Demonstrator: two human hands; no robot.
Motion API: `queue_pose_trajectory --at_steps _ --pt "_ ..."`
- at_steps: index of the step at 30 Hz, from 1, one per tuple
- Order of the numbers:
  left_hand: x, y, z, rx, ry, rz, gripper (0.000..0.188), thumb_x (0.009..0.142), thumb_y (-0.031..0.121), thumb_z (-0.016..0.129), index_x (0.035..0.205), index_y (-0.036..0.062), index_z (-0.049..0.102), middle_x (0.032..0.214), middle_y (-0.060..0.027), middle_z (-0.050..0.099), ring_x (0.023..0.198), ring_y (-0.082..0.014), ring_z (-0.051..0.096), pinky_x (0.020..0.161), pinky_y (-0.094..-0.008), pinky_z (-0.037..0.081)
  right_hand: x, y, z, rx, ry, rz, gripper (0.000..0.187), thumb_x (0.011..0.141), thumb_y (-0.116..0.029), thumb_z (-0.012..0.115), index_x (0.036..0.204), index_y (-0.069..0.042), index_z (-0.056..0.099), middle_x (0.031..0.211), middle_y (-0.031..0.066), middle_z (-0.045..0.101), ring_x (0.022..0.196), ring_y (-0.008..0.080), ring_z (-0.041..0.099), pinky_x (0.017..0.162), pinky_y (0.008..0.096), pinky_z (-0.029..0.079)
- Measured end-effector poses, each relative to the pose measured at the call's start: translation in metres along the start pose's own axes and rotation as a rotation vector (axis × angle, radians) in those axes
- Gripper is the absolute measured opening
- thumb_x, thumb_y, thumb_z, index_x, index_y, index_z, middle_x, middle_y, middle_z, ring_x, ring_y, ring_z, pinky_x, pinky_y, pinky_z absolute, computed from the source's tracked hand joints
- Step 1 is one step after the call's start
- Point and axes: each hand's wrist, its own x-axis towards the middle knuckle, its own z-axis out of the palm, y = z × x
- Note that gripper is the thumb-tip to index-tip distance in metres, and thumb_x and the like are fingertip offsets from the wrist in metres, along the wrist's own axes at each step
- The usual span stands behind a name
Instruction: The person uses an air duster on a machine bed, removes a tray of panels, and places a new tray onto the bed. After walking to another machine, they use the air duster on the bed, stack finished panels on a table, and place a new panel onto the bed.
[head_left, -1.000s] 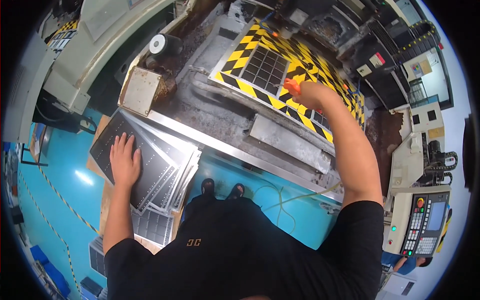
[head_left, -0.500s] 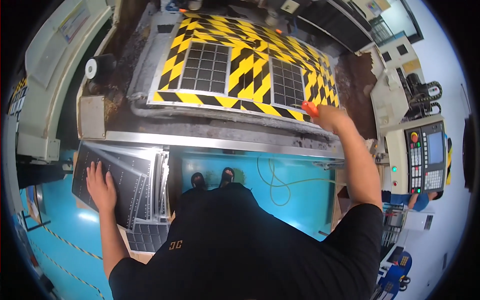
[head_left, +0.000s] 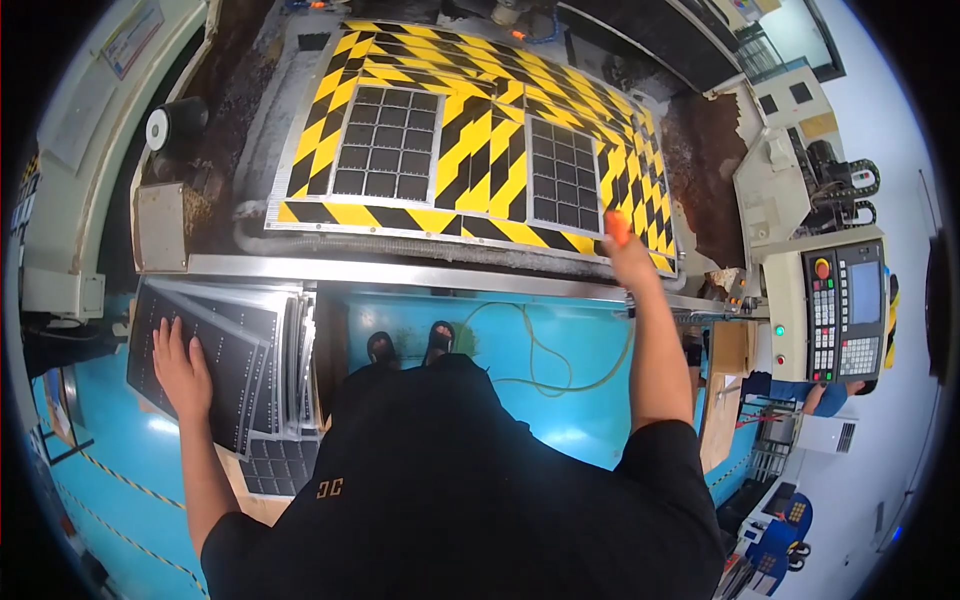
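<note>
My right hand (head_left: 632, 264) is closed around an orange air blow gun (head_left: 617, 228), held over the front right of a black-and-yellow striped fixture plate (head_left: 480, 228). Set into that plate are two dark panels ruled into square cells, a left panel (head_left: 388, 145) and a right panel (head_left: 563, 175). The gun is near the lower right corner of the right one. To the left, my left hand (head_left: 183, 368) lies flat with fingers stretched on a stack of dark sheets (head_left: 235, 340) with dotted lines. A gridded panel (head_left: 280, 467) sticks out below the stack.
The machine's metal front edge (head_left: 400, 272) runs between me and the plate. At the right stands a control panel (head_left: 845, 310) with a screen and keys. A thin yellowish hose (head_left: 530, 350) loops over the blue floor. Another person's arm (head_left: 828, 400) shows at the far right.
The view has shifted slightly. My right arm has drawn inward, and the air gun has tilted more upright beside the right panel. My left hand stays flat on the stack.
</note>
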Motion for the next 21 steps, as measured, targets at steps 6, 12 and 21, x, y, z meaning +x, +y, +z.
queue_pose_trajectory --at_steps 6,12,21 --pt "-0.005 -0.001 0.001 0.014 -0.014 -0.039 0.043 0.100 0.024 0.049 0.141 0.0075 0.051 0.149 -0.0166 0.046 0.142 -0.0370 0.037 0.117 -0.0461 0.027 0.018 -0.067 0.039 -0.084 0.011 -0.010 0.053 0.096 -0.044 0.057 0.113 0.006 0.058 0.103 0.0318 0.066 0.104 0.0451 0.064 0.086 0.0508 0.050" --pt "-0.004 -0.004 0.005 0.023 -0.028 -0.035 0.044 0.100 0.023 0.050 0.141 0.0081 0.051 0.150 -0.0155 0.045 0.142 -0.0363 0.036 0.117 -0.0462 0.027 0.062 -0.075 0.070 -0.135 0.121 0.001 0.055 0.092 -0.049 0.059 0.105 0.004 0.062 0.099 0.0299 0.069 0.102 0.0431 0.067 0.086 0.0495 0.051" --pt "-0.003 0.006 0.004 0.022 -0.019 -0.046 0.043 0.099 0.023 0.050 0.139 0.0077 0.052 0.149 -0.0156 0.046 0.142 -0.0364 0.037 0.117 -0.0461 0.027 0.082 -0.075 0.041 -0.155 -0.020 0.013 0.064 0.095 -0.050 0.055 0.129 0.004 0.049 0.118 0.0310 0.064 0.114 0.0450 0.061 0.097 0.0503 0.047"
